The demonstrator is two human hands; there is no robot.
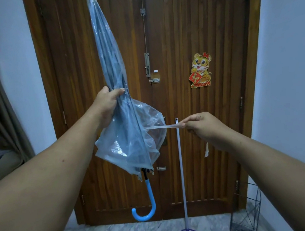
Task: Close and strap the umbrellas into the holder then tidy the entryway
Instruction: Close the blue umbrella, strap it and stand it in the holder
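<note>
Strapping step under way: left hand (106,103) gripping folded umbrella (120,107) mid-canopy, tip up, hook handle down, before the door (186,35); right hand (202,128) pinching strap (160,127), pulled taut sideways. Canopy below the grip loose, billowing. Next, probably: wrap strap round folds, fasten, then drop into wire holder (248,210) at right.

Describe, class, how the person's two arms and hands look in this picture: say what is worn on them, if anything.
Both forearms are bare as far as the picture shows: no sleeves or gloves. The left hand and the right hand show no rings, watch or bracelet at the wrists. A few small dark spots mark the left forearm. Fingernails look short and unpainted.
</note>
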